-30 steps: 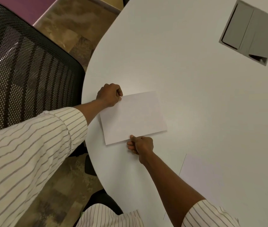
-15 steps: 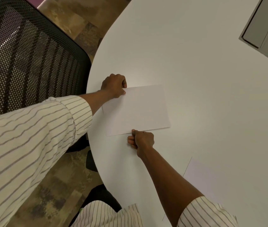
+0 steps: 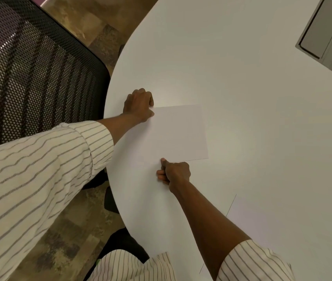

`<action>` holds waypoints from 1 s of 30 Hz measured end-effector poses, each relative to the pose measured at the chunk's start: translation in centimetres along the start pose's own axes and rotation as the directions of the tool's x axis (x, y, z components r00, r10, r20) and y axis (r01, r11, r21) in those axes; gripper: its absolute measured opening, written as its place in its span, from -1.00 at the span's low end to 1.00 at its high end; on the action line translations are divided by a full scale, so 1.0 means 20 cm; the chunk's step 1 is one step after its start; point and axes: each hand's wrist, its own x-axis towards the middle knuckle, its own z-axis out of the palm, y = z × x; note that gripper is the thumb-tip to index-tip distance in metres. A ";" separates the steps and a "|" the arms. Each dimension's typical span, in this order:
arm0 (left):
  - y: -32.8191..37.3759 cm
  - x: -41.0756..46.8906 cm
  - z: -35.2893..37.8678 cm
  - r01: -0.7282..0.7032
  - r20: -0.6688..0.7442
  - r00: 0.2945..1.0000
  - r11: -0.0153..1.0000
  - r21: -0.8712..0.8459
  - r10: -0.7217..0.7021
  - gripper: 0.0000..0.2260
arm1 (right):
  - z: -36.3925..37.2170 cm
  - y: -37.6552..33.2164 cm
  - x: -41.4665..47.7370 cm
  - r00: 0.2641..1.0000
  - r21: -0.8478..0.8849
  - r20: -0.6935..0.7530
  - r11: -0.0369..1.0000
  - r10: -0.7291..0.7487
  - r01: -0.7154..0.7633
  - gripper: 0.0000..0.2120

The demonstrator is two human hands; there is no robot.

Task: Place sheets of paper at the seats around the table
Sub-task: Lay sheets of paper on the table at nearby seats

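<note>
At upper left stands a mesh chair [image 3: 29, 78]. Left of centre, the left hand [image 3: 139, 105], curled, pinches the sheet [image 3: 179, 132] lying flat mid-frame on the table [image 3: 242, 88]; the right hand [image 3: 174, 173] pinches its lower edge. Best squared to the seat before both let go.

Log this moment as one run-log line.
step: setting sheet at seat | left hand: on far-left corner of sheet of paper | right hand: at near edge | sheet: flat on white table | beside: mesh chair

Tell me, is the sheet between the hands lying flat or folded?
Flat: the sheet lies spread on the table, its edges flush, no crease showing.
</note>
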 end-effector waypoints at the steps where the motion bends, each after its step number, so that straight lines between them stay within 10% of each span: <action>1: 0.00 0.00 0.00 -0.007 -0.002 1.000 1.000 0.005 0.007 -0.78 | 0.00 0.00 0.00 1.000 -0.002 -0.002 1.000 -0.007 0.007 -0.74; 13: 0.05 -0.09 0.00 -0.012 -0.151 0.989 1.000 -0.011 0.010 -0.85 | -0.26 0.10 -0.10 0.974 0.100 0.170 0.986 -0.151 0.135 -0.61; 30: 0.63 -1.03 0.52 0.036 0.182 0.983 0.964 -0.263 0.013 -0.89 | -1.23 0.79 -0.31 0.873 -0.025 -0.385 0.949 -0.300 0.315 -0.86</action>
